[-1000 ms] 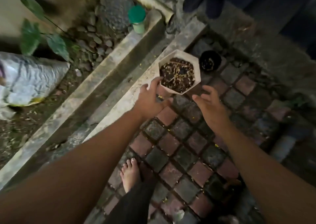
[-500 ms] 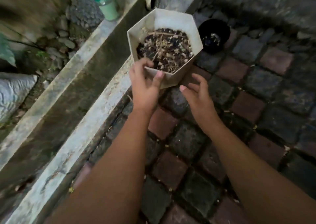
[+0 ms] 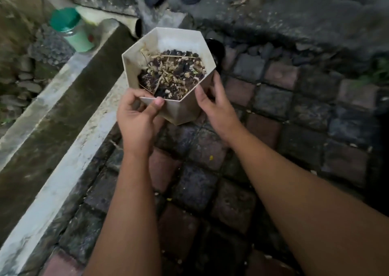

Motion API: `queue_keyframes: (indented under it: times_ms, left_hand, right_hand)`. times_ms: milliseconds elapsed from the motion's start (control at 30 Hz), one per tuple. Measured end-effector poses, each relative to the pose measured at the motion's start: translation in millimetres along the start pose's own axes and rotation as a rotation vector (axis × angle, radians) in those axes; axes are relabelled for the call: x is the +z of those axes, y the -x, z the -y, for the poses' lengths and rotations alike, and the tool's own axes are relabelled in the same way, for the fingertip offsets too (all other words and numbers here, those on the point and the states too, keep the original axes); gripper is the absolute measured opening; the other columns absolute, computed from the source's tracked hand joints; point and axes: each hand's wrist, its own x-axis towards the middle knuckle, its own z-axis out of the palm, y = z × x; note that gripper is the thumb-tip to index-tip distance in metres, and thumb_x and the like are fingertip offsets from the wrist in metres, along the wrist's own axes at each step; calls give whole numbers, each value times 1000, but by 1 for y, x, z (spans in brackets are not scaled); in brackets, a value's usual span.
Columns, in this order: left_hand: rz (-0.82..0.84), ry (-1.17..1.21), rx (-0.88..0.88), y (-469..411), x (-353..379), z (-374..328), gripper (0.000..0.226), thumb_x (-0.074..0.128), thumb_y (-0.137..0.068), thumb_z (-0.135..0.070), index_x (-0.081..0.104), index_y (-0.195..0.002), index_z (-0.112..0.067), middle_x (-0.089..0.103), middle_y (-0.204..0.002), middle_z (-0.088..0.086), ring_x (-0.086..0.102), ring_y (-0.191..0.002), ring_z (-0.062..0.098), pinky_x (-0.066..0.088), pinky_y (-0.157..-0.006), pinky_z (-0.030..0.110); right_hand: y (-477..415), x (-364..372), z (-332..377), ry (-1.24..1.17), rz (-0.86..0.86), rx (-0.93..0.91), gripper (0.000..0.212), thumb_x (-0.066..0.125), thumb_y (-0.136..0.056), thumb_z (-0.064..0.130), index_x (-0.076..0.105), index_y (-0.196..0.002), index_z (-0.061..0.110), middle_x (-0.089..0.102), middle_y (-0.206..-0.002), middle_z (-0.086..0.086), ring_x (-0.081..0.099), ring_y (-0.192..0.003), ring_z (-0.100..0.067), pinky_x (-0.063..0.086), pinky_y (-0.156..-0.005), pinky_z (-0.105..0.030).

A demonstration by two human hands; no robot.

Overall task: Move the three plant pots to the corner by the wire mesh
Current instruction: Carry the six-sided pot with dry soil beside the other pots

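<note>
Both hands hold a white pot (image 3: 181,111) of soil above the brick floor (image 3: 273,107). The left hand (image 3: 136,117) has its fingers clamped on the near rim. The right hand (image 3: 214,105) has its fingers pressed against the pot's right side.

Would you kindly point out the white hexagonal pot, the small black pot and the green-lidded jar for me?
white hexagonal pot (image 3: 185,109): head view, on its near outer wall.
small black pot (image 3: 217,51): head view, on the rim showing behind the white pot.
green-lidded jar (image 3: 65,18): head view, on its green lid.
</note>
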Motion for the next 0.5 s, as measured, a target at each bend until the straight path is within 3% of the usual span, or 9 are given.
queue_keyframes:
  times_ms: [67,100,167,233,300,367,400,467,500]
  left_hand:
    - [88,42,15,-1,5,3,33,66,-91,16,54,-81,-13,55,-80,4,52,-73,13,46,-67,29]
    - [139,57,30,-4,7,4,30,66,-89,12,55,-81,-14,55,-80,2,51,-72,14,45,-65,29]
    - [242,85,55,-11,10,3,24,64,-87,6,56,-82,-16,55,-77,-4,47,-68,9,38,-59,25]
    - [291,129,49,-14,10,1,19,61,-91,1,55,-88,-17,54,-73,-14,41,-64,4,26,-59,29]
    - [249,177,-15,-10,6,0,19,59,-93,-5,55,-102,-21,55,-86,-11,48,-72,6,32,-64,33]
    - [202,174,-62,-1,7,3,45,62,-90,-11,49,-128,-31,59,-120,0,62,-104,20,52,-83,43]
    - [202,129,-57,5,9,7,66,67,-88,-14,40,-144,-35,55,-141,6,60,-125,28,55,-97,52]
    - [276,4,-2,14,19,21,117,81,-83,-14,2,-167,-30,33,-167,13,45,-153,36,45,-121,62]
    - [330,-42,21,18,25,29,140,88,-78,-10,-19,-167,-24,20,-173,16,35,-160,36,38,-126,61]
  right_hand:
    - [12,-3,-12,-37,-109,-22,71,60,-104,25,15,-160,32,44,-152,15,54,-123,18,45,-103,-7]
    - [17,-5,-20,-50,-154,-31,77,62,-102,27,14,-162,31,41,-153,17,52,-121,20,43,-102,-7]
    - [26,-11,-34,-64,-198,-24,82,65,-102,19,14,-166,22,39,-157,5,51,-124,13,43,-101,-7]
    - [28,-17,-39,-57,-170,-7,80,64,-104,12,16,-167,19,40,-158,-3,51,-126,5,47,-96,-6]
    - [25,-21,-37,-92,-115,47,76,60,-106,13,16,-167,22,44,-155,-1,54,-126,2,50,-91,-6]
    - [17,-24,-35,-123,-92,92,76,60,-106,17,15,-167,27,45,-160,-1,53,-138,-9,52,-92,-11]
    - [15,-25,-35,-119,-83,107,78,62,-105,20,15,-167,30,44,-163,-3,50,-144,-15,52,-94,-15]
    - [11,-27,-40,-80,-81,102,88,71,-100,18,15,-167,30,46,-163,-8,47,-148,-21,53,-104,-26]
    - [11,-28,-45,-44,-90,91,96,77,-95,15,14,-167,28,48,-162,-11,48,-148,-23,52,-111,-33]
